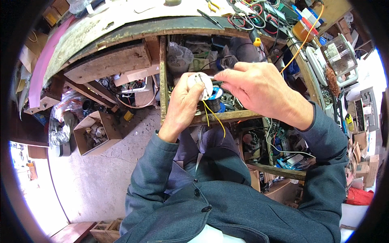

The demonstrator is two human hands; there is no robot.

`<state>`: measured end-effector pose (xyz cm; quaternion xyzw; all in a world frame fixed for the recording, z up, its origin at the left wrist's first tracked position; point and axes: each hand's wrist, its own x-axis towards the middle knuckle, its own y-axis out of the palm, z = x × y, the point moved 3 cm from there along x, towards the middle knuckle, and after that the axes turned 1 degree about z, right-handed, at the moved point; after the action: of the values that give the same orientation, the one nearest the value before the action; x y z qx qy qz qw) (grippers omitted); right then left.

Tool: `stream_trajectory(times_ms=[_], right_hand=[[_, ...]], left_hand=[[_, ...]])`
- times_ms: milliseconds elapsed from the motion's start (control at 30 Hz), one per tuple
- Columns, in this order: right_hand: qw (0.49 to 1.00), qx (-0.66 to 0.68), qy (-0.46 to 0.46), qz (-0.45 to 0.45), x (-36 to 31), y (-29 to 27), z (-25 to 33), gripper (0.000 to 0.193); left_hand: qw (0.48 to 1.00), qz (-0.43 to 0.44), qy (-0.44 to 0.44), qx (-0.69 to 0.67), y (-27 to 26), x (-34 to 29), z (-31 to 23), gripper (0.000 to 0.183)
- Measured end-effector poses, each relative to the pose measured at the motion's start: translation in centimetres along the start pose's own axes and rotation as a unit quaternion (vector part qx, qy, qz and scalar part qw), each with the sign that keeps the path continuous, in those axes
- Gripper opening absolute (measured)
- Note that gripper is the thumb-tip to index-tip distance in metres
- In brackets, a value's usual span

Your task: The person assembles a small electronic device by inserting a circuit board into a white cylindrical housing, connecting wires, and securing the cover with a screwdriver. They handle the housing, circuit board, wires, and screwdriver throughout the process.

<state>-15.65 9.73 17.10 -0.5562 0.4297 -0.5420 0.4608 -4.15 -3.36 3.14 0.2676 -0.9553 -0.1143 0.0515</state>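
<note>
My left hand (184, 97) is closed around a small white round fitting (201, 84), with the thumb on its face. Small dark holes or slots show on that face. Two yellow wires (214, 114) hang from its lower edge. My right hand (255, 87) is closed in a pinch on a thin metal tool, whose tip (208, 77) reaches the fitting's upper right side. The fingers hide most of the tool, so its kind is unclear. Both hands are above an open wooden drawer (231, 117). A blue spool of silvery wire (216, 95) sits in it, just below the fitting.
A workbench (121, 34) runs across the far side, with a black pen (210, 19) and tangled cables (253, 18). Clear plastic bags (180, 54) lie in the drawer. At left, a cardboard box (97, 133) stands on the floor. A lower drawer (279, 173) holds loose parts.
</note>
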Motion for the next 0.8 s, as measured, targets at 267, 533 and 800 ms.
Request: stream_trajectory(times_ms=[267,533,800], right_hand=[[1.000,0.005,-0.004,-0.010,0.1,-0.1,-0.1,0.008],[1.000,-0.014,0.003,0.018,0.2,-0.6,0.1,0.007],[0.995,-0.083,-0.046,0.035,1.0,-1.9,0.0,0.007]], left_hand=[[1.000,0.008,-0.010,-0.008,0.0,-0.1,-0.2,0.030],[1.000,0.016,-0.009,-0.013,0.0,0.0,-0.3,0.029],[0.999,0.016,-0.002,0.044,0.1,-0.2,-0.2,0.030]])
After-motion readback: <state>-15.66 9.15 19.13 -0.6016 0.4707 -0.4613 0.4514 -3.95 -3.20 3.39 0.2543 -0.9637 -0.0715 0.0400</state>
